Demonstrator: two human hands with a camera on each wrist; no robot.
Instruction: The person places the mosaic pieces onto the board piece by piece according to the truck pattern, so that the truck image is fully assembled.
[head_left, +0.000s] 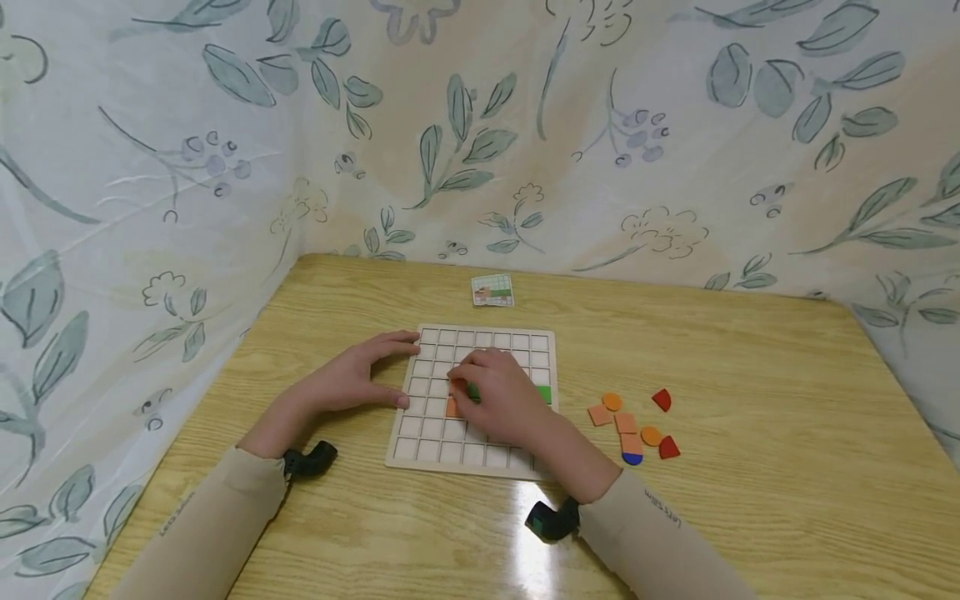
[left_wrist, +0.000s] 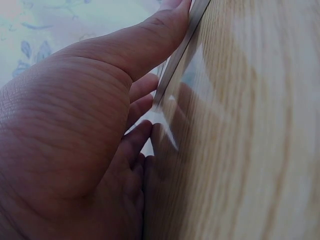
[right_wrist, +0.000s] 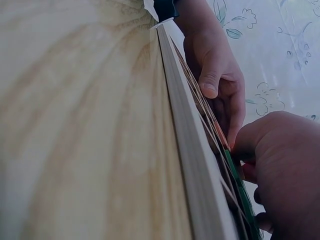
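Observation:
A pale wooden grid board (head_left: pixel 416 450) lies flat on the table. My right hand (head_left: pixel 502 398) is over its middle, thumb and fingertips pinching an orange square (head_left: pixel 457 386) at the grid. Directly below that piece, another orange square (head_left: pixel 452 407) sits in a cell. Green pieces (head_left: pixel 543 394) run along the same part of the board, partly hidden under the hand; their green edge (right_wrist: pixel 239 187) shows in the right wrist view. At the board's left edge, my left hand (head_left: pixel 348 379) rests with fingers spread, its thumb (left_wrist: pixel 165 30) touching the rim.
Right of the board lie loose pieces: orange squares (head_left: pixel 626 423), orange circles (head_left: pixel 651 436), red quarter-circles (head_left: pixel 662 400) and a blue half-circle (head_left: pixel 632 458). Behind the board is a small picture card (head_left: pixel 492 291) with a gridded design. Patterned cloth (head_left: pixel 480 167) hangs behind the table.

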